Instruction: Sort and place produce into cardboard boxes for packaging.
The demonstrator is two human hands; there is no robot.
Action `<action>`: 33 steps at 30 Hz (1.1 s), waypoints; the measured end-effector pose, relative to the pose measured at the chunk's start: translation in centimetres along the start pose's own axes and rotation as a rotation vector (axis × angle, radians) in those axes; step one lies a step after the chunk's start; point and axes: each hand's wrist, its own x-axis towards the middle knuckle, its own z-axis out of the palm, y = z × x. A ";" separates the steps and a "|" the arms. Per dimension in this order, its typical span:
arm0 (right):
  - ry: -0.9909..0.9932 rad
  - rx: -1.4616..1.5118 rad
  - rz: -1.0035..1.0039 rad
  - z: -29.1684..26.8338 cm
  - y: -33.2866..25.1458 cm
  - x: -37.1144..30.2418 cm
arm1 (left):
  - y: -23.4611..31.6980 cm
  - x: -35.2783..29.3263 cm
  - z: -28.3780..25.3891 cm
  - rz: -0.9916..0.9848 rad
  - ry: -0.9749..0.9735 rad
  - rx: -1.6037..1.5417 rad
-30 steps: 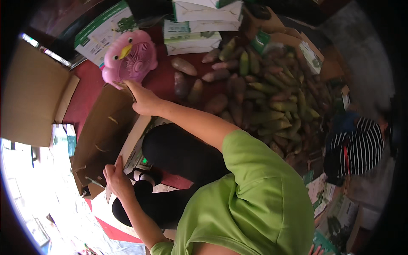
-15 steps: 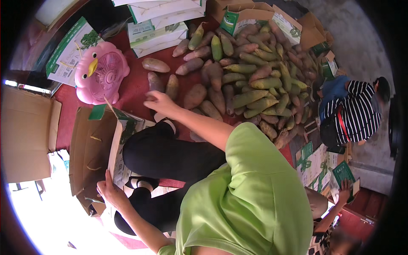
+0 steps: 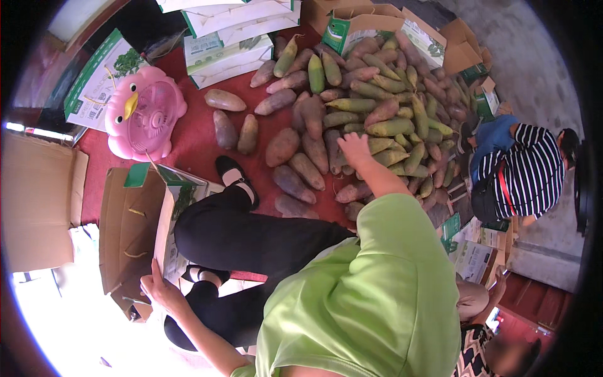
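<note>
Right of centre, extending toward the upper right of the frame: a heap of radishes, green and pinkish brown, on the red floor, with several lying loose at its left edge.

Right hand: at the lower left part of the heap, fingers bent and loosely spread. No radish seen in its grasp; contact under the fingertips cannot be made out.

Left hand: left of centre, lower down, at the near wall of the box. Index finger extended along the edge, others curled. Whether the wall is pinched or merely touched, cannot tell.

Box: open, brown inner side showing, with two cords on the inside. Pink fan just beyond its upper corner; pale cartons stacked at top centre. Striped co-worker bent over at right.

Risks (judgement):
- Radishes lie on one another at a slant; drawing one from low in the heap could set those above rolling.
- Black shoe is near the loose radishes; a shift of the foot could kick or bruise one.
- Cardboard wall looks thin; uneven pressure from the left hand could fold it or tip the box.
- A shove of the box toward the top could knock the fan.
- Cords could snag anything passing over them.
</note>
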 end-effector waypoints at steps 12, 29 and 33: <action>-0.027 -0.119 0.010 2.6 3.0 -0.9 | 0.7 0.1 -0.2 -0.075 0.014 -0.022; 0.423 0.733 -0.447 -19.7 -8.8 1.6 | 1.8 0.5 -2.0 -0.211 -0.043 -0.003; 0.578 0.882 -0.904 -33.6 -16.5 -2.1 | 1.5 0.4 -2.2 -0.194 -0.055 0.007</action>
